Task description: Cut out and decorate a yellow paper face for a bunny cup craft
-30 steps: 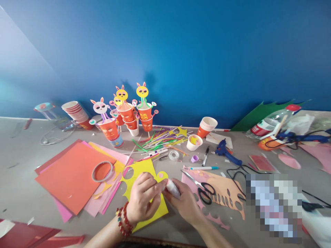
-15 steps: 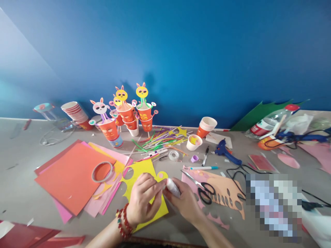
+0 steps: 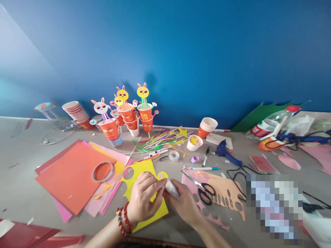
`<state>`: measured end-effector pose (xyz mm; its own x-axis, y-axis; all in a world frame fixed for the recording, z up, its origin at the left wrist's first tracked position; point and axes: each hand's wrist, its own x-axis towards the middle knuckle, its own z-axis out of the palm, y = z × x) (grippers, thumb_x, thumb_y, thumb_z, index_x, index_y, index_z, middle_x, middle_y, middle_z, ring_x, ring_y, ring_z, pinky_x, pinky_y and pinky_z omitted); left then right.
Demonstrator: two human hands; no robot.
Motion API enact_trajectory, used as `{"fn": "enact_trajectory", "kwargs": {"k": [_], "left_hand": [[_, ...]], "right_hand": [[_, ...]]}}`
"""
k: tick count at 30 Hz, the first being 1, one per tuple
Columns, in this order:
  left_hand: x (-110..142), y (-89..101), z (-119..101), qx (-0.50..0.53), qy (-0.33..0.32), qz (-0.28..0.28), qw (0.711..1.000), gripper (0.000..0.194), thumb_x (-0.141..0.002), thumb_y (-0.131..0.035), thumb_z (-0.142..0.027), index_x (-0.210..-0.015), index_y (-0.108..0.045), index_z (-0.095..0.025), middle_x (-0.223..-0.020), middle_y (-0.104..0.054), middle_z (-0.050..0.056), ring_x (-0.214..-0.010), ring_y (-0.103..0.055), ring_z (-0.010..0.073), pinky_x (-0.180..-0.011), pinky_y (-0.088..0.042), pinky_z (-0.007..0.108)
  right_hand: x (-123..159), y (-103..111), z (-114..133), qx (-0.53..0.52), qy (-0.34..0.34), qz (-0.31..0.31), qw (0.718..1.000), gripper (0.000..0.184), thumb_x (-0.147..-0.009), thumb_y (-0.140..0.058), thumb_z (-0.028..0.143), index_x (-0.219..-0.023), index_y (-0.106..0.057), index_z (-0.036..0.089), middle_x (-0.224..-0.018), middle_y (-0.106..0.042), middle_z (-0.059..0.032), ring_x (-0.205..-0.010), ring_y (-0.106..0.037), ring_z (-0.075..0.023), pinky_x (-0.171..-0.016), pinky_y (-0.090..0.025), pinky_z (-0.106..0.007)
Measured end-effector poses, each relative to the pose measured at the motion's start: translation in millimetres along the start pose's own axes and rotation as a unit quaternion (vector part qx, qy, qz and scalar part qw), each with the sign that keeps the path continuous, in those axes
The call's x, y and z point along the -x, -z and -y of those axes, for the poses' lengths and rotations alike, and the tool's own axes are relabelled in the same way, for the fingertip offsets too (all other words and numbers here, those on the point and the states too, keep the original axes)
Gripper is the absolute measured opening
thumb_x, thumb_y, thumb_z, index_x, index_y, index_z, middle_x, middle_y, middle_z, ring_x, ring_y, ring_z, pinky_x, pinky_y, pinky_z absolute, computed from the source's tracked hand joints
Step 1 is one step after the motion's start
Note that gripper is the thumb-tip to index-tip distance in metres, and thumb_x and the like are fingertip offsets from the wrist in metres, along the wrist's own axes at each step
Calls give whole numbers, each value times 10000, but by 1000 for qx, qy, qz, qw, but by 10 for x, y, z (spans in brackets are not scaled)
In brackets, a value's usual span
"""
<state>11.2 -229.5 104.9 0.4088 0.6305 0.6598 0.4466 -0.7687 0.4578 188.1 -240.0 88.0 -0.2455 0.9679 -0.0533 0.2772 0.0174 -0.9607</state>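
Observation:
My right hand (image 3: 184, 199) is wrapped round a white glue stick (image 3: 171, 188), which tilts up to the left. Close against its upper end, my left hand (image 3: 146, 194) has its fingertips pinched together; whatever is between them is too small or hidden to make out. Just beyond the fingertips shows a round yellow paper piece (image 3: 161, 175) with a pink dot, its lower edge covered. Under my left hand lies a yellow sheet (image 3: 144, 167) with round cut-outs. A small purple cap (image 3: 194, 159) stands farther back.
Black-handled scissors (image 3: 207, 193) rest on cut pink and orange paper right of my hands. Orange sheets (image 3: 69, 175) with a tape roll (image 3: 93, 174) lie left. Decorated paper cups (image 3: 108, 127) stand behind, beside coloured sticks (image 3: 162, 137). A blue glue gun (image 3: 227, 153) trails a black cord.
Both hands stay in nearly the same place. The glue stick has shifted very slightly to the left in my right hand.

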Motion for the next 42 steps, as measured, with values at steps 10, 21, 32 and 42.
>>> {"fn": "enact_trajectory", "kwargs": {"k": [10, 21, 32, 42], "left_hand": [[-4, -30, 4, 4, 2, -29, 1000, 405, -857, -576, -14, -1220, -616, -190, -770, -635, 41, -720, -539, 187, -683, -455, 339], [3, -16, 12, 8, 1, -21, 1000, 432, -840, -576, -11, -1235, -610, -184, -786, -639, 54, -738, -538, 202, -689, -458, 359], [-12, -13, -1, -11, 4, -23, 1000, 411, -857, -547, -32, -1225, -618, -201, -782, -657, 49, -731, -565, 201, -701, -476, 358], [-12, -35, 2, -5, 6, -47, 999, 298, -860, -586, -27, -1100, -644, -194, -778, -668, 45, -736, -583, 195, -707, -482, 349]], "right_hand": [[-9, 9, -24, -3, 10, -9, 1000, 227, -876, -625, 357, -755, -517, 198, -672, -445, 48, -635, -400, -124, -569, -329, -224], [-13, 21, 3, 1, 11, -12, 1000, 204, -873, -623, 342, -764, -529, 197, -674, -455, 52, -635, -400, -122, -575, -334, -223], [13, 18, 63, 6, 15, -3, 1000, 199, -873, -609, 311, -740, -517, 195, -661, -449, 53, -627, -394, -118, -559, -318, -222], [4, 13, 72, 14, 15, -2, 1000, 199, -871, -605, 339, -752, -532, 197, -664, -473, 41, -628, -420, -128, -565, -344, -227]]}}
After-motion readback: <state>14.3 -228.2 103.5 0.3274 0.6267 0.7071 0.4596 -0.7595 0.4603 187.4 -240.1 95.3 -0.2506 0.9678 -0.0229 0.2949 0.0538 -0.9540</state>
